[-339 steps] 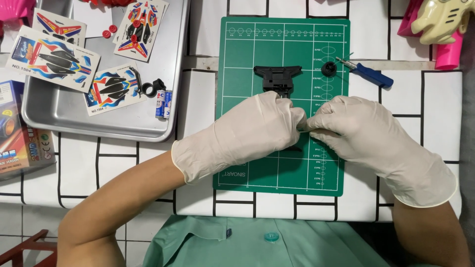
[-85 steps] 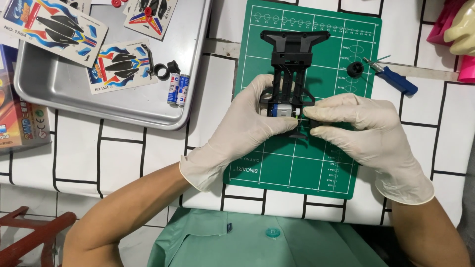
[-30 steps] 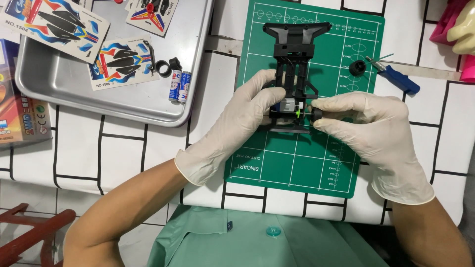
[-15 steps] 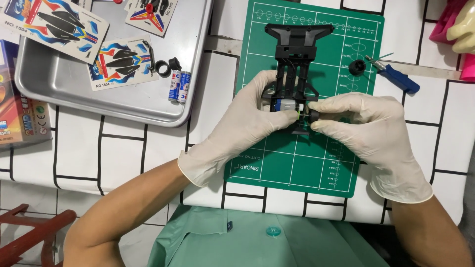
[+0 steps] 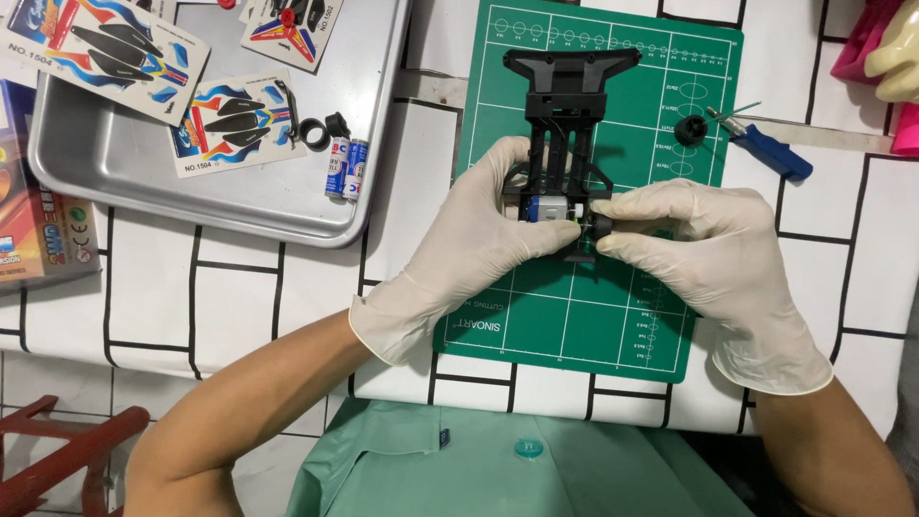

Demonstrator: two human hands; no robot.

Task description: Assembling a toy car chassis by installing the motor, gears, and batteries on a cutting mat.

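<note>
A black toy car chassis (image 5: 571, 105) lies lengthwise on a green cutting mat (image 5: 574, 316). My left hand (image 5: 474, 244), in a white glove, grips the chassis's near end from the left, fingers around a small silver motor (image 5: 548, 211). My right hand (image 5: 708, 258), also gloved, pinches a small black part (image 5: 602, 226) against the chassis's right side, beside the motor. A loose black wheel (image 5: 690, 128) sits on the mat's right edge.
A metal tray (image 5: 239, 206) at upper left holds sticker sheets (image 5: 235, 120), two small batteries (image 5: 345, 168) and black rings. A blue-handled screwdriver (image 5: 766, 148) lies right of the mat. A coloured box (image 5: 43, 230) sits at far left, pink objects at top right.
Over eleven seconds the chassis was brought from the mat's top into both hands. In the last second the hands barely moved; the right fingers keep pressing the black part at the motor.
</note>
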